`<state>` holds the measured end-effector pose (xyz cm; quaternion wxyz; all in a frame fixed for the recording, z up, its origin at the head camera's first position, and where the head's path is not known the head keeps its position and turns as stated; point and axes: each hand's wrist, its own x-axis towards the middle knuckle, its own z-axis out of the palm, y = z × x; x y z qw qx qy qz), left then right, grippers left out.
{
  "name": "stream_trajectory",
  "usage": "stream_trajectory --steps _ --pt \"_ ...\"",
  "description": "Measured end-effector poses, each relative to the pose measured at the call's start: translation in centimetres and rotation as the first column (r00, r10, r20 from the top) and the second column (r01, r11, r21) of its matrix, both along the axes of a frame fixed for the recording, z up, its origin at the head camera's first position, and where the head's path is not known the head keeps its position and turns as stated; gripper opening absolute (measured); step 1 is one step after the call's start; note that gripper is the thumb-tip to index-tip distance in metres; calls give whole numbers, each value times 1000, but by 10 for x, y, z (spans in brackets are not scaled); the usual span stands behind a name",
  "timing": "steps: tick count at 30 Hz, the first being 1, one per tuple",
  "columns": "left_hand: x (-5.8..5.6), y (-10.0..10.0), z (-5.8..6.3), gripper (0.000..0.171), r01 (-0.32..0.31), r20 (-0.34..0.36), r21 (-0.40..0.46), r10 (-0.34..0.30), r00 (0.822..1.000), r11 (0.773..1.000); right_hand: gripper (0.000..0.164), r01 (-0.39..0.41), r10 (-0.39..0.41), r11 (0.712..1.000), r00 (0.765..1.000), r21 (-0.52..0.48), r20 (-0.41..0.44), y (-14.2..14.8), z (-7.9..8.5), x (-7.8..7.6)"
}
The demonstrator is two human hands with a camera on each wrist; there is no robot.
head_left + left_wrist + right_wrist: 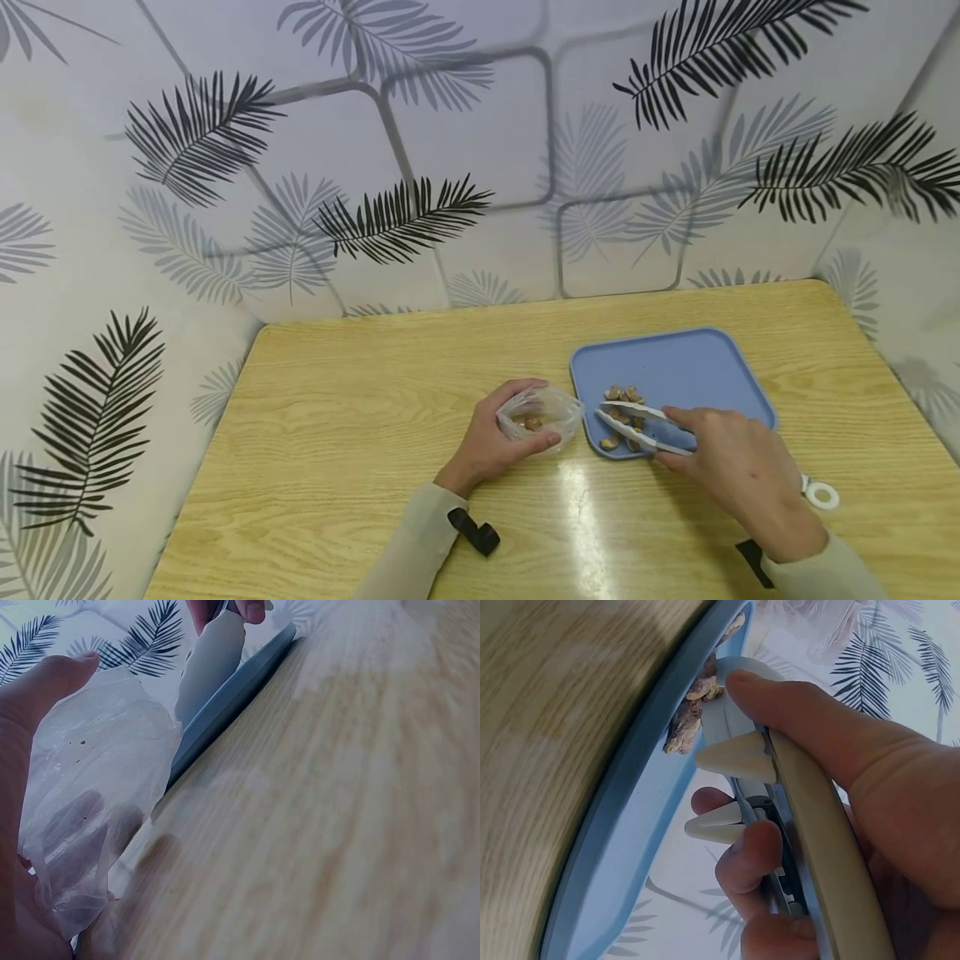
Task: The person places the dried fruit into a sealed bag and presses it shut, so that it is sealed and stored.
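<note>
My left hand [491, 442] holds a clear plastic bag [564, 410], thumb on the near side and fingers round the far side. The bag's mouth faces up, with a few brown pieces [532, 422] inside. My right hand [738, 467] grips white tongs [647, 442], their arms apart. The tips reach over small, knobbly brown pieces [615, 392] at the left end of a blue tray [682, 367]. In the right wrist view, thumb and fingers lie along the tongs [825, 840], beside the brown pieces [684, 727]. The left wrist view shows the bag [105, 765] next to the tray's edge [232, 697].
Both hands work over a wooden table [360, 400], which ends at a leaf-patterned wall covering [480, 142]. A white ring [822, 497] shows beside the right wrist. Black straps [474, 532] hang at both cuffs. The tray's raised rim lies just right of the bag.
</note>
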<state>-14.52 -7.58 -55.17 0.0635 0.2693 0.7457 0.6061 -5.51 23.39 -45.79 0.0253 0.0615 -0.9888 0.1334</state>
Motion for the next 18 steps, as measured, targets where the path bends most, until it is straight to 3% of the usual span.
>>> stream_trajectory --steps 18 --pt "1 1 2 68 -1 10 -1 1 1000 1000 63 13 -14 999 1000 -48 -14 1 -1 1"
